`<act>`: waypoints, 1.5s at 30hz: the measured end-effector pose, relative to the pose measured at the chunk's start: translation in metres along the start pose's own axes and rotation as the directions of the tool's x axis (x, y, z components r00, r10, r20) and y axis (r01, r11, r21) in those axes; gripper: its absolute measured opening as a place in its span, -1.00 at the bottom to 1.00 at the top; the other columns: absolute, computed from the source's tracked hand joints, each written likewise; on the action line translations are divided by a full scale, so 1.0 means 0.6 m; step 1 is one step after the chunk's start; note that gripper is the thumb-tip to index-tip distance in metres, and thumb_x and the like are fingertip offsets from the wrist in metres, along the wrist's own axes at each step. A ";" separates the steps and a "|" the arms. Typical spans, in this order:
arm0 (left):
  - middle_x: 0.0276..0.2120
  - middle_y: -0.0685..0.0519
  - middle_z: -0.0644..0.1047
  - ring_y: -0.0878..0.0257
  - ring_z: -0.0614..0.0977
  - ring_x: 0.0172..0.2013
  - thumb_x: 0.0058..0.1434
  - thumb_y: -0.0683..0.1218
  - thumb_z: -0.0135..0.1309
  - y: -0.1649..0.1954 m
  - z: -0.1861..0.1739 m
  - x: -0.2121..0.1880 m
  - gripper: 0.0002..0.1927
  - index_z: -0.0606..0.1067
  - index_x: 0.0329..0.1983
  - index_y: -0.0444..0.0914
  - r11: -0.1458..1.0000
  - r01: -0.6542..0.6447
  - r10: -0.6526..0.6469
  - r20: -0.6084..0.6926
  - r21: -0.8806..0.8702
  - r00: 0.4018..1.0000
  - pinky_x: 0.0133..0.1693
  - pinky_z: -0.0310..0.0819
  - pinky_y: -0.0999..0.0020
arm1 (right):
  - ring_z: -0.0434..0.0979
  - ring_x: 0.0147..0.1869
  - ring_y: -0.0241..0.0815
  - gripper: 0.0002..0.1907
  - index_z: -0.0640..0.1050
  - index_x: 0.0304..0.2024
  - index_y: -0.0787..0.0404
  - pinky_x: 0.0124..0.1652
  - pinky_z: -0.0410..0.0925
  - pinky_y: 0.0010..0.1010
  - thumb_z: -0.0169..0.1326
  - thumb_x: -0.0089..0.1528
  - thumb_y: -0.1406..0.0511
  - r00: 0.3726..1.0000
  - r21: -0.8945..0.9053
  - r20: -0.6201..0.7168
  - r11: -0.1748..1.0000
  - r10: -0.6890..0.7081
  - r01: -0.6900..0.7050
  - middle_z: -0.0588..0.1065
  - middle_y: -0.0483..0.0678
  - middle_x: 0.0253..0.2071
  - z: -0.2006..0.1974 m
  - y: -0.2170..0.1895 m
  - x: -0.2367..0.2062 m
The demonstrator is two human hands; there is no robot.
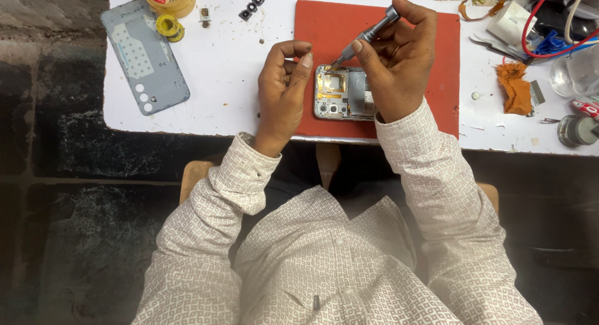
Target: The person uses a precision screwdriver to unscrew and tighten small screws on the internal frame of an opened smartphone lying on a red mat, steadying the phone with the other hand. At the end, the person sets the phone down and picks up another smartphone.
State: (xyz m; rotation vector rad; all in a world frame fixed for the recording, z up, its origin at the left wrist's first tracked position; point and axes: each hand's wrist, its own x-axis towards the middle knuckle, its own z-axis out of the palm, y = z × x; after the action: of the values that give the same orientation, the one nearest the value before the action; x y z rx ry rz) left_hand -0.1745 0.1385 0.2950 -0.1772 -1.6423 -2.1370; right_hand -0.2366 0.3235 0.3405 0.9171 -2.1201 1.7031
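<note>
The opened grey smartphone with its back removed (344,93) lies on the red rectangular mat (437,63), at the near centre of the white worktop (231,69). The right hand (399,56) is clenched around a slim grey metal precision screwdriver (368,33), its tip set at the phone's 11 o'clock corner by the gold-coloured frame. The left hand (284,88) rests at the phone's 9 o'clock edge, fingers curled and pinched together; whether the grip holds a screw cannot be told. The detached grey-blue back cover (145,55) lies well apart at 9 o'clock, with a yellow tape roll (168,26) just beyond it. An orange cloth (515,88) sits at 3 o'clock. In my judgement, sound work here calls for the driver kept square in the screw head, light downward pressure, and the left hand steadying the phone's edge.
</note>
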 end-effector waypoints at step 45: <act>-0.12 0.11 0.52 0.45 0.47 -0.28 0.49 -0.08 0.04 0.002 -0.003 -0.003 -0.79 0.46 0.08 -0.29 1.000 0.002 -0.002 -0.004 0.031 1.000 -0.24 0.44 0.56 | 0.69 0.12 -0.12 -0.37 0.35 0.31 0.23 0.03 0.61 -0.37 0.41 0.32 0.48 0.956 -0.382 0.192 0.880 -0.222 0.281 0.56 0.04 0.09 0.026 -0.077 0.021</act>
State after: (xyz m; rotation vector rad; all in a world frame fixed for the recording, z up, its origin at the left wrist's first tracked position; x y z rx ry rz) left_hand -0.1720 0.1372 0.2946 -0.1614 -1.6725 -2.1110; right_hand -0.2147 0.2998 0.3794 1.1477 -2.2064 1.0412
